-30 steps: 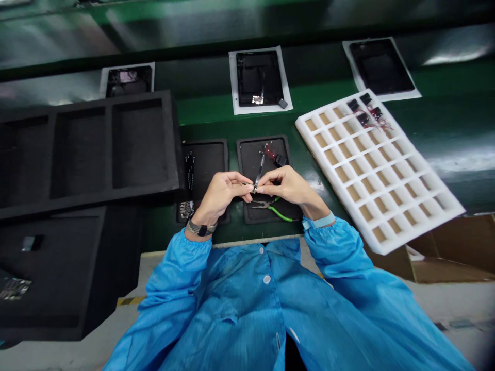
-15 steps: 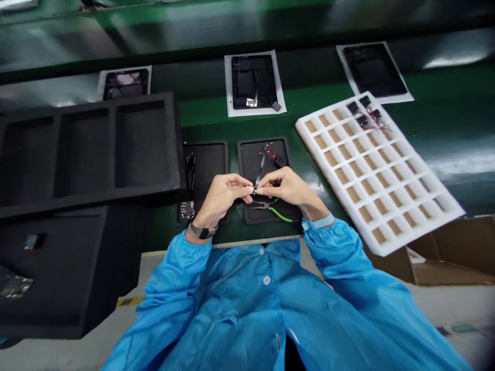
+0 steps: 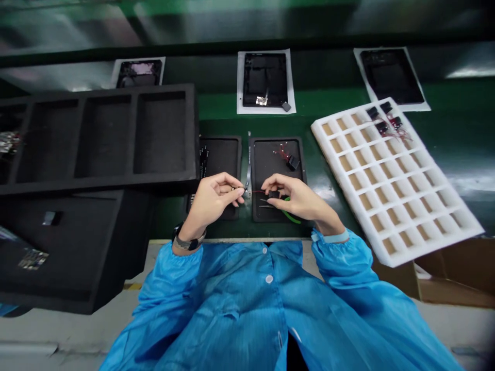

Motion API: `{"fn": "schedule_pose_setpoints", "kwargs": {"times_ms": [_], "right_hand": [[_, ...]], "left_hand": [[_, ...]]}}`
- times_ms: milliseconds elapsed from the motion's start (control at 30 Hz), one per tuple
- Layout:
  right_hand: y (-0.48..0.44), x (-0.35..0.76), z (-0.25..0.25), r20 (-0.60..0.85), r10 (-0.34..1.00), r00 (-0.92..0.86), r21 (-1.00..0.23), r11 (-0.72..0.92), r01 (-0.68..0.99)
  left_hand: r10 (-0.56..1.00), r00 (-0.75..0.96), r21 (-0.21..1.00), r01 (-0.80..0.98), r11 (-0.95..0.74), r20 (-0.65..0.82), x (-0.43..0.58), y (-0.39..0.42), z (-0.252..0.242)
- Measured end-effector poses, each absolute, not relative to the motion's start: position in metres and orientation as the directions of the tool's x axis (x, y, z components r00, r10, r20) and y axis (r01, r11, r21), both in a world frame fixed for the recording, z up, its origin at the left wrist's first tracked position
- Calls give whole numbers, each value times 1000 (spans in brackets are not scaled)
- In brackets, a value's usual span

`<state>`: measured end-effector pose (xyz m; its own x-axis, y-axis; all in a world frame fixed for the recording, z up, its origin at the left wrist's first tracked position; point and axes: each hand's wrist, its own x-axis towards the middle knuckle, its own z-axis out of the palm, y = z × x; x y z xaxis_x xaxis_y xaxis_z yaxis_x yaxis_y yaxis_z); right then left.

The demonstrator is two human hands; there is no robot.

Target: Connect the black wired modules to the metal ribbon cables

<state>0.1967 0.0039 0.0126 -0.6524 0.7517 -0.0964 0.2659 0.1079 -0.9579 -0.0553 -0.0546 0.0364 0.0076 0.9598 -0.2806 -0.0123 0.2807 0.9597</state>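
Note:
My left hand pinches a small circuit board, mostly hidden by the fingers. From it a thin dark flex cable sticks up, away from me. My right hand holds a small black block between thumb and fingers; a thin red wire stretches from it towards the left hand. Both hands are over two shallow black trays. Beneath the right hand, pliers with green handles lie partly covered in the right tray. Another black block with red wires rests farther up in that tray.
Black flex cables lie in the left tray. To the right stands a white foam grid with several wired black blocks at its far end. Large black foam trays fill the left. Dark panels on white sheets line the back.
My right hand has left the board and moved slightly right, and now holds a black block with a red wire. The flex cable stands straighter. The whole view has shifted.

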Motion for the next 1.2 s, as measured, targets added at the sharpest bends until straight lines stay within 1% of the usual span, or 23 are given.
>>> {"fn": "schedule_pose_setpoints", "kwargs": {"times_ms": [133, 200, 267, 400, 533, 667, 800, 900, 1000, 1200], "right_hand": [[-10, 183, 10, -44, 773, -633, -907, 234, 349], [-16, 177, 11, -29, 782, -623, -863, 294, 410], [-21, 170, 13, 27, 784, -620, -803, 387, 453], [-27, 152, 14, 153, 721, -676, -678, 574, 458], [-28, 126, 11, 194, 649, -736, -588, 677, 442], [-26, 106, 5, 204, 599, -774, -539, 729, 422], [-24, 100, -4, 161, 580, -799, -510, 742, 436], [-24, 101, -9, 163, 588, -792, -508, 738, 443], [-25, 102, -12, 178, 596, -783, -490, 744, 455], [-26, 102, -15, 211, 584, -784, -471, 764, 442]], "left_hand": [[960, -63, 957, 80, 278, -274, -70, -73, 31], [963, -114, 957, 133, 259, -245, -78, -80, 26], [964, -157, 955, 173, 241, -215, -85, -85, 20], [948, -271, 945, 230, 232, -166, -99, -93, 12], [921, -371, 934, 271, 231, -120, -115, -102, 8], [915, -394, 911, 343, 229, -82, -130, -107, 6], [937, -350, 847, 493, 200, -17, -140, -110, 1], [945, -326, 807, 565, 171, 28, -143, -112, -3], [941, -333, 792, 589, 160, 58, -144, -115, -5], [945, -321, 793, 590, 148, 63, -144, -120, -2]]}}
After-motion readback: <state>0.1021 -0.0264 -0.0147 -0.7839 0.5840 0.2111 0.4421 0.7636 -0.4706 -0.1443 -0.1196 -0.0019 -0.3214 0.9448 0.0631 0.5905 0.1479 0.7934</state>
